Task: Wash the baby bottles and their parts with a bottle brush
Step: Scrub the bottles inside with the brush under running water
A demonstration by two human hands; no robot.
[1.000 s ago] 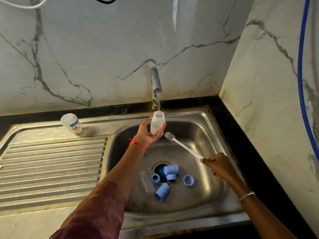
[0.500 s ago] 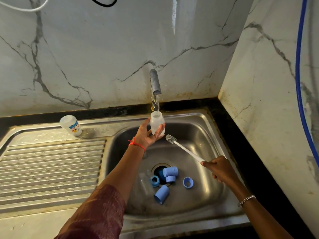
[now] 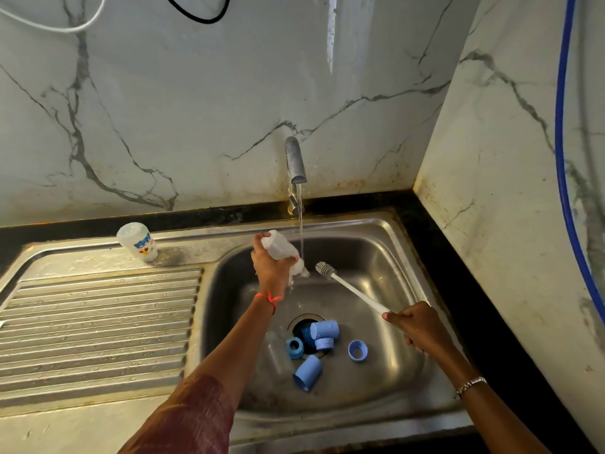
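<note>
- head view: a clear bottle (image 3: 281,248), tipped mouth-down over the sink (image 3: 406,253), is gripped by the left hand (image 3: 273,270).
- the bottle brush (image 3: 355,291) is gripped by the right hand (image 3: 415,326), bristles apart from the bottle.
- blue parts (image 3: 322,334) at the drain (image 3: 299,326) are judged unwashed; a second bottle (image 3: 139,242) stands on the drainboard (image 3: 98,322).
</note>
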